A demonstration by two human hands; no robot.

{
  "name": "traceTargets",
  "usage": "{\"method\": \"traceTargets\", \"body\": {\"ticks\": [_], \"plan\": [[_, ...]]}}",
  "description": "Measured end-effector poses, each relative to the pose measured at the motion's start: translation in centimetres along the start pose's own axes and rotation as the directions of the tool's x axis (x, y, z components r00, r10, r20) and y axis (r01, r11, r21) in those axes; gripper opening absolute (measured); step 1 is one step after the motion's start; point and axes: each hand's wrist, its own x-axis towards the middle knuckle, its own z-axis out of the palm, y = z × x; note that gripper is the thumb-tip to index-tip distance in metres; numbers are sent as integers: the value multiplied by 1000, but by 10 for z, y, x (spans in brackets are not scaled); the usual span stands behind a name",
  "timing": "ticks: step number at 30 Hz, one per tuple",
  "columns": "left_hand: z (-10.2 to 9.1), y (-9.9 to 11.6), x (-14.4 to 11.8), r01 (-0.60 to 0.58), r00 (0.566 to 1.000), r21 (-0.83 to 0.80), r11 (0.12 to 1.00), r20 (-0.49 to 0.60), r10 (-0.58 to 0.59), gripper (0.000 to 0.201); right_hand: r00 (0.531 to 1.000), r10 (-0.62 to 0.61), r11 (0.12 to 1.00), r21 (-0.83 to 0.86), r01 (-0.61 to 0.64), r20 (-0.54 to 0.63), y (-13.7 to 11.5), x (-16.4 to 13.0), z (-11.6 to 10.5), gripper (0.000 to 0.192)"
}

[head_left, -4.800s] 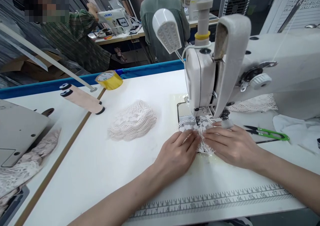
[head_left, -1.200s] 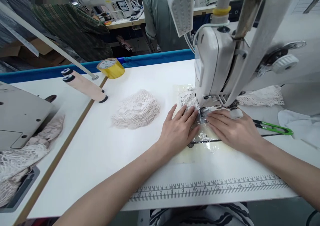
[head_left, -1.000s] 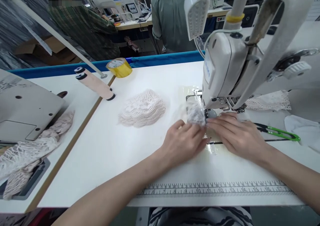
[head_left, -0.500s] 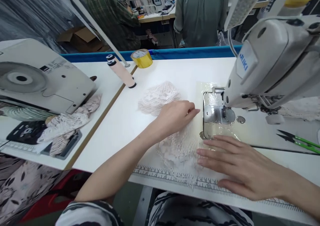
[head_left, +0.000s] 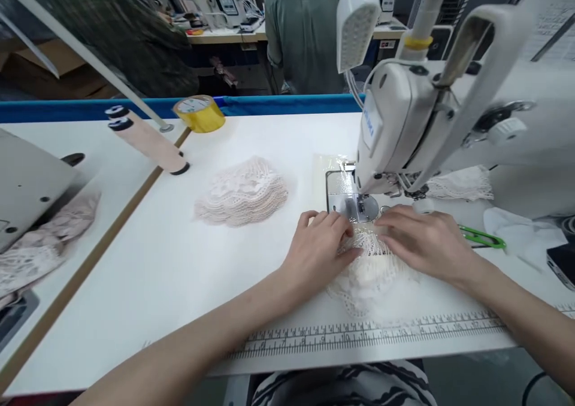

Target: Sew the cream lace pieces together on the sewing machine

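A piece of lace lies flat on the white table, its far edge just short of the metal plate under the sewing machine, its near edge close to the printed ruler along the table's front. The left hand presses on the lace's left part with fingers bent, the fingertips pinching its far edge; the right hand lies on the right part, fingers curled down onto the same edge, and the two hands nearly meet there. Whether either hand has the lace truly nipped between finger and thumb is hard to tell, since the fingers cover it. Just right of the right hand lie green-handled snips, partly hidden behind it. Left of the left hand, well apart, sits a stack of lace pieces. Beyond that stack are a pink thread cone lying on its side and a roll of yellow tape. Past the table's blue edge a person in a green shirt stands turned away.
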Motion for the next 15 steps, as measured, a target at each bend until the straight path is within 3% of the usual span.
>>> {"method": "traceTargets", "body": {"ticks": [2,4,8,10,12,15], "plan": [[5,1,0,-28,999,-100,995,-18,27,8,992,77,994,68,-84,97,1,0,-1,24],[5,1,0,-31,999,-308,951,-1,32,6,981,117,969,199,-147,156,0,2,-2,26],[0,3,0,82,996,-686,723,85,-33,8,975,188,861,457,-222,118,-6,3,0,22],[-1,5,0,152,988,-749,645,123,-91,12,985,165,847,505,-167,48,-8,2,3,17],[-1,7,0,180,984,-776,605,136,-117,15,995,75,891,453,-38,-62,-9,1,5,13],[1,7,0,161,987,-787,596,123,-104,17,956,-140,971,153,183,-258,-7,1,7,16]]}}
